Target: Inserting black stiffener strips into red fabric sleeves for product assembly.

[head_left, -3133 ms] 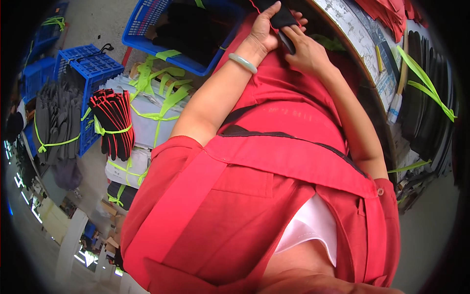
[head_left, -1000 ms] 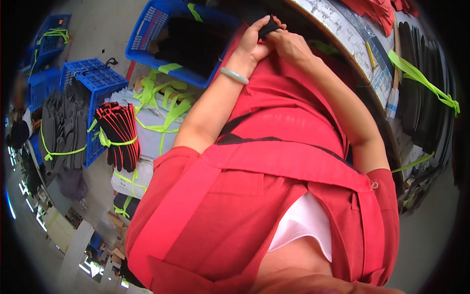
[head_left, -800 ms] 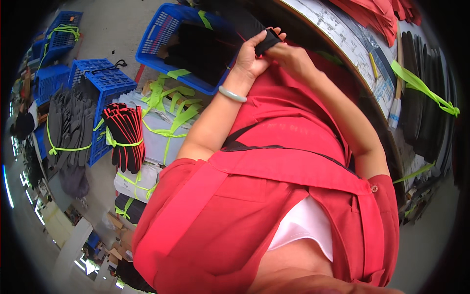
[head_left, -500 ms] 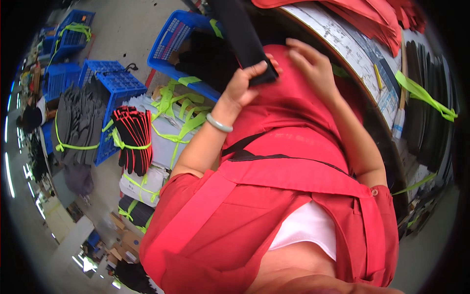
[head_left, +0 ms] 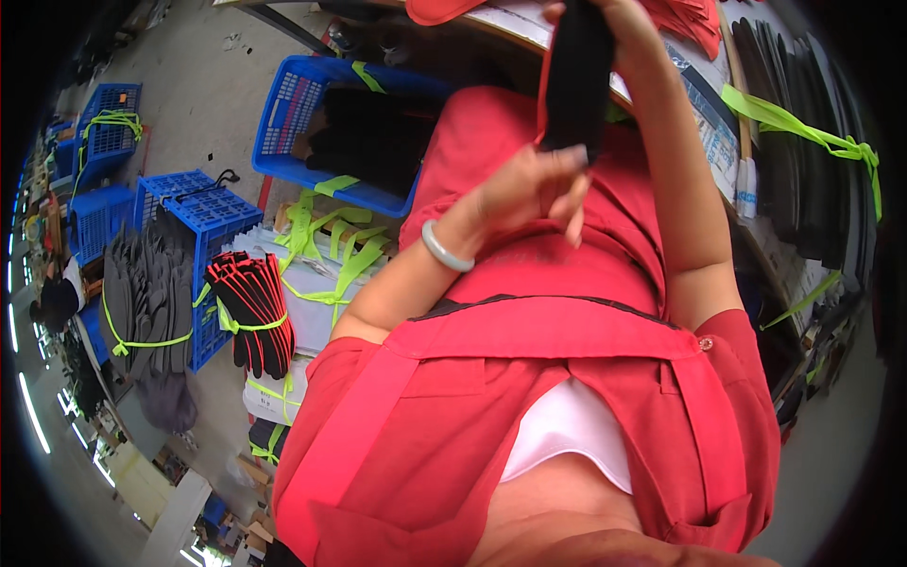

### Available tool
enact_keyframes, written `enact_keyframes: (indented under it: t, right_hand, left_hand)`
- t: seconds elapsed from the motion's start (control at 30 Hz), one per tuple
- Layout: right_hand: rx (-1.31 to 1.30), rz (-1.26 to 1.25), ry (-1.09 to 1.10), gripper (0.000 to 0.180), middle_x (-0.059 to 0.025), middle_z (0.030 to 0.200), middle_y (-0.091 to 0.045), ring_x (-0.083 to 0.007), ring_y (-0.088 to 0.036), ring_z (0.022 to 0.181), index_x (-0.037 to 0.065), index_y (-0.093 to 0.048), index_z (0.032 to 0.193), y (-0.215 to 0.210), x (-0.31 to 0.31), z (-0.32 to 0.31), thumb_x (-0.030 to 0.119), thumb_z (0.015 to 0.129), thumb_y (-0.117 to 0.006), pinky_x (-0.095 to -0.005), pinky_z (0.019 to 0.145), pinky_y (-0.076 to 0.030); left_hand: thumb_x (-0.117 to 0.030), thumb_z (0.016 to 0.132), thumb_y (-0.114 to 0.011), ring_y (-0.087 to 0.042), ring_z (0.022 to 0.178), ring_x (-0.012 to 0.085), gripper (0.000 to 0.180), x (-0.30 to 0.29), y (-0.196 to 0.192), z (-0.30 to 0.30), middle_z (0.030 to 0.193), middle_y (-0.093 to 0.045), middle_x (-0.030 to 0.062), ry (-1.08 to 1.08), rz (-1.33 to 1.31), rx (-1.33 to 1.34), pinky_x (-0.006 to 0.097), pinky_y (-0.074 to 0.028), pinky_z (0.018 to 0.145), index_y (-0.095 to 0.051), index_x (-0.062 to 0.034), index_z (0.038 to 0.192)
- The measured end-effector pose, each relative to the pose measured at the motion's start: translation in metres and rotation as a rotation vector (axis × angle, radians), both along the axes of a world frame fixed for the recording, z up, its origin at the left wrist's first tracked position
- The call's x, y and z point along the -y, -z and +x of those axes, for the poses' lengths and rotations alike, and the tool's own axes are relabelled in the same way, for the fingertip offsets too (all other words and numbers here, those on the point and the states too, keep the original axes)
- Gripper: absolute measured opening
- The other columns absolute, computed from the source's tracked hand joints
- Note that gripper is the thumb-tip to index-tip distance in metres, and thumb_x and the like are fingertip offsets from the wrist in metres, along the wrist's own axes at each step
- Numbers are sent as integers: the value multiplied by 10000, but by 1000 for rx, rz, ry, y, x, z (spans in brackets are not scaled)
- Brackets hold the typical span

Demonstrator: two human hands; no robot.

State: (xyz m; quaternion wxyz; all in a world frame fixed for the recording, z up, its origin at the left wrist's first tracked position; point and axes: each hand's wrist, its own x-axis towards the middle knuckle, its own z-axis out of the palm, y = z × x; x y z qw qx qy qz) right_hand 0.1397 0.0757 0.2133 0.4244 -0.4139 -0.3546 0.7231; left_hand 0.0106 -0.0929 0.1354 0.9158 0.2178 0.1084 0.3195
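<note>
A long black fabric piece (head_left: 578, 85) with a red edge stands up before my lap, its top running out of view. My right hand (head_left: 631, 33) is wrapped round its upper part; a fingertip shows at the far side. At its lower end my left hand (head_left: 529, 194), with a pale bangle on the wrist, pinches the fabric between thumb and finger. The other left fingers curl loosely below and are slightly blurred. Red apron cloth (head_left: 472, 151) lies over my lap under both hands.
Left of my lap stands a blue basket (head_left: 269, 123) holding black pieces. Farther left are tied bundles of black-and-red pieces (head_left: 253, 307) and grey pieces (head_left: 146, 293), beside a blue crate (head_left: 203, 203). A worktable (head_left: 510, 24) ahead carries red pieces; dark strips (head_left: 789, 123) are bundled at right.
The black piece has moved right and now stands more upright. My right hand, empty before, has gone up and taken hold of it. My left hand has moved right and lower.
</note>
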Motion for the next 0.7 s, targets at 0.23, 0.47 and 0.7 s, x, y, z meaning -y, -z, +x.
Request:
enact_keyframes:
  t: [0.23, 0.47, 0.7]
  right_hand:
    - [121, 238, -7, 280, -75, 802, -633, -199, -653, 681, 40, -560, 1086, 7, -20, 38, 281, 948, -598, -327, 639, -565]
    - [144, 275, 73, 272, -61, 776, -622, -166, -639, 654, 21, -572, 1050, 5, -13, 19, 275, 953, -591, -307, 631, -556]
    - [162, 63, -129, 303, -89, 839, -659, -195, -655, 698, 34, -582, 1035, 6, 13, -12, 325, 952, -586, -316, 659, -555]
  left_hand:
    - [-370, 1020, -420, -636, 705, 167, 447, -17, 5, -16, 779, -649, 90, -541, 287, -576, 275, -520, 649, -632, 15, 941]
    - [-235, 977, -509, -591, 617, 121, 374, 10, 23, -2, 638, -627, 52, -295, 642, -817, 278, -475, 599, -634, 5, 719]
    - [-290, 960, -586, -605, 759, 89, 296, -28, 25, -36, 882, -660, 35, -533, 329, -674, 231, -487, 660, -654, -7, 1017]
